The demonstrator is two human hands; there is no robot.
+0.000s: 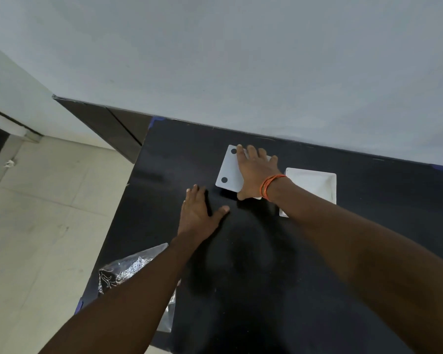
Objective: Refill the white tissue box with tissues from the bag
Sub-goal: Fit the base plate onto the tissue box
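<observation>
The white tissue box [227, 172] lies on the black table [343, 238] near its far edge, with a flat white face and two black dots turned up. My right hand [256, 172], an orange thread on its wrist, spans the box with fingers over the far edge and thumb at the near edge, gripping it. A shallow white rectangular piece [315, 185], like a lid or base, lies just right of the box. My left hand [198, 216] rests flat on the table in front of the box, fingers apart, holding nothing. The shiny plastic bag [128, 268] lies at the table's near left corner, partly hidden under my left forearm.
A pale wall runs right behind the table's far edge. The table's left edge drops to a tiled floor [36, 213]. A dark cabinet panel [108, 123] stands at the far left, beside the table corner. Blue tape marks the table corners.
</observation>
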